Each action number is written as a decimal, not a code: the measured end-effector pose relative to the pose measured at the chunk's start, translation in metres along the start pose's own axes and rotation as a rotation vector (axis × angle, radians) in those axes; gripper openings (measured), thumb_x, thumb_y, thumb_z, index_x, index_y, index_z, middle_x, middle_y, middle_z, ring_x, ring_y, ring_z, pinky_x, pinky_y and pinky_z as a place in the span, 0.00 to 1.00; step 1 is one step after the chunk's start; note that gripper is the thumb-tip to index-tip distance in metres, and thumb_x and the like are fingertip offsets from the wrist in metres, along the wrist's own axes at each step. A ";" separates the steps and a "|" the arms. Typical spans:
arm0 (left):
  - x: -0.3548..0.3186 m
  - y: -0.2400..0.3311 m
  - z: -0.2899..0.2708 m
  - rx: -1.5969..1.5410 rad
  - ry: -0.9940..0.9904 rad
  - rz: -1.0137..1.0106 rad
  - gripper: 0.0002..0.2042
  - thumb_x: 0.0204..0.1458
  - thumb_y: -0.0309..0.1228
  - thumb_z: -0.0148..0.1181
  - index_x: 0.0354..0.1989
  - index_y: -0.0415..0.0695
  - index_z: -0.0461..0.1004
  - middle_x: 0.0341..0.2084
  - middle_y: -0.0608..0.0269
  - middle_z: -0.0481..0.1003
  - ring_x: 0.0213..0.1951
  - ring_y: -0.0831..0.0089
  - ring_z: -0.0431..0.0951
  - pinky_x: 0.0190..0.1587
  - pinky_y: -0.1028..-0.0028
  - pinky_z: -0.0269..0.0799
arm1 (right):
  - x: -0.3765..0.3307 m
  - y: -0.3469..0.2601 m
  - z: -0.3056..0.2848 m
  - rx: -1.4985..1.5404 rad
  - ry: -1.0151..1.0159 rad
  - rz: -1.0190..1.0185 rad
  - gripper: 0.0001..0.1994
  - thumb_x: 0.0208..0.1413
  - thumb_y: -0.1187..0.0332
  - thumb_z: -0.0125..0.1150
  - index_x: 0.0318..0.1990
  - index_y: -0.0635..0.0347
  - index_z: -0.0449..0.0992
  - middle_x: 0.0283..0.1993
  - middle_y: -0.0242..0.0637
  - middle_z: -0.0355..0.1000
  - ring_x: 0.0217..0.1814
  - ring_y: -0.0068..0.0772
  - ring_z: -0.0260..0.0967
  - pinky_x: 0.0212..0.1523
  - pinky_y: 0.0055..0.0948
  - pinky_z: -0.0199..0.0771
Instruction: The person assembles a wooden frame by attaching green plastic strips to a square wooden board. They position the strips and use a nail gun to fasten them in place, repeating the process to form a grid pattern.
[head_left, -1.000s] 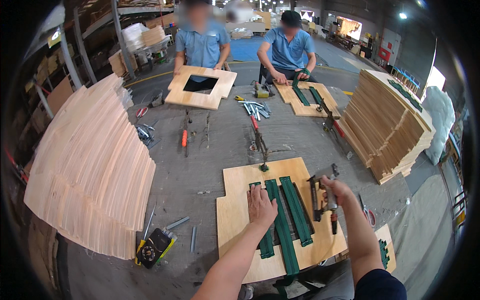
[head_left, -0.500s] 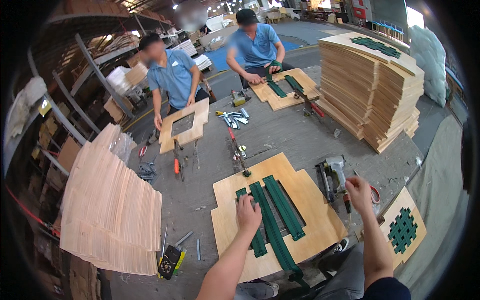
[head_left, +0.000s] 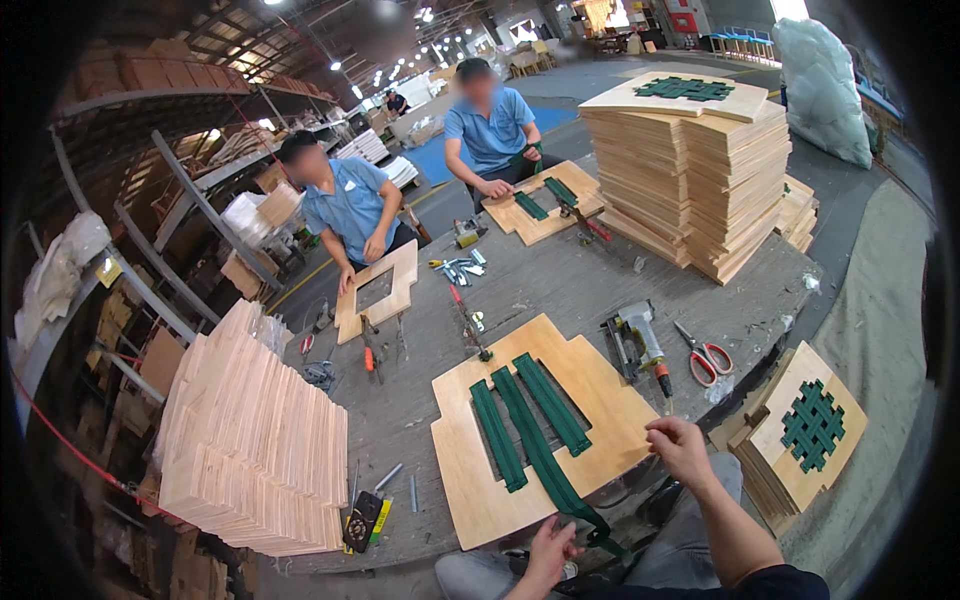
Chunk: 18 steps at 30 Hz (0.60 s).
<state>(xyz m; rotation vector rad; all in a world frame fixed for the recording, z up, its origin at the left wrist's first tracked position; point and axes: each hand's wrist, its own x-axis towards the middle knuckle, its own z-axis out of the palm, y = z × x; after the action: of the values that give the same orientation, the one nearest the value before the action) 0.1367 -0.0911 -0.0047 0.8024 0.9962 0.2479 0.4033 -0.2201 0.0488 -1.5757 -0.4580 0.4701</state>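
In the head camera's view, a wooden board point(head_left: 612, 398) with a rectangular opening lies tilted on a grey tabletop point(head_left: 420, 425), at the edge nearest the wearer. A clamp with a red handle point(head_left: 467, 318) meets its far edge.

Three dark green straps cross the opening. The left strap point(head_left: 497, 435) and right strap point(head_left: 553, 405) lie flat, their ends on wood. The middle strap point(head_left: 543, 460) runs past the near edge and droops toward the wearer's lap.

The left hand point(head_left: 553, 552) is loosely curled just beside that drooping length; whether it touches the strap cannot be told. The right hand point(head_left: 683, 453) is near the board's right corner, fingers bent together; whether anything thin is pinched there is unclear.

The step in hand seems to be the middle strap, the only one with a loose end. A next move on it would call for a firm hold on that end and an even, straight pull alongside its neighbours.

Beyond the right corner lie a staple gun point(head_left: 640, 338) and red-handled scissors point(head_left: 708, 365). Lower right, a board with a woven green patch point(head_left: 815, 425) tops a stack. Across the tabletop, two co-workers in blue shirts have similar boards before them.
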 end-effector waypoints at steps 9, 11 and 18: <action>0.025 0.009 0.003 0.269 -0.381 -0.176 0.22 0.68 0.49 0.55 0.28 0.44 0.73 0.19 0.69 0.71 0.18 0.76 0.71 0.40 0.65 0.81 | -0.055 0.010 0.029 0.089 -0.219 0.203 0.10 0.66 0.70 0.60 0.46 0.70 0.80 0.33 0.33 0.78 0.34 0.22 0.75 0.38 0.25 0.77; 0.014 0.011 -0.006 0.382 -0.462 -0.162 0.24 0.69 0.50 0.51 0.25 0.44 0.73 0.16 0.68 0.70 0.18 0.75 0.71 0.43 0.65 0.80 | -0.051 0.020 0.040 0.229 -0.288 0.364 0.14 0.69 0.66 0.56 0.51 0.70 0.78 0.39 0.39 0.79 0.37 0.29 0.77 0.42 0.30 0.80; -0.037 -0.018 -0.008 0.389 -0.760 -0.318 0.29 0.67 0.56 0.51 0.22 0.43 0.74 0.17 0.66 0.74 0.21 0.75 0.77 0.22 0.79 0.66 | 0.000 0.025 0.125 0.628 -0.688 0.928 0.24 0.76 0.52 0.40 0.62 0.64 0.69 0.50 0.47 0.77 0.50 0.45 0.78 0.51 0.47 0.81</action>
<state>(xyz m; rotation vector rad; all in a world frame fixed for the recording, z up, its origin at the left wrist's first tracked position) 0.1066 -0.1195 0.0044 0.9667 0.4312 -0.5145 0.3346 -0.1175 0.0175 -0.8909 -0.0226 1.7127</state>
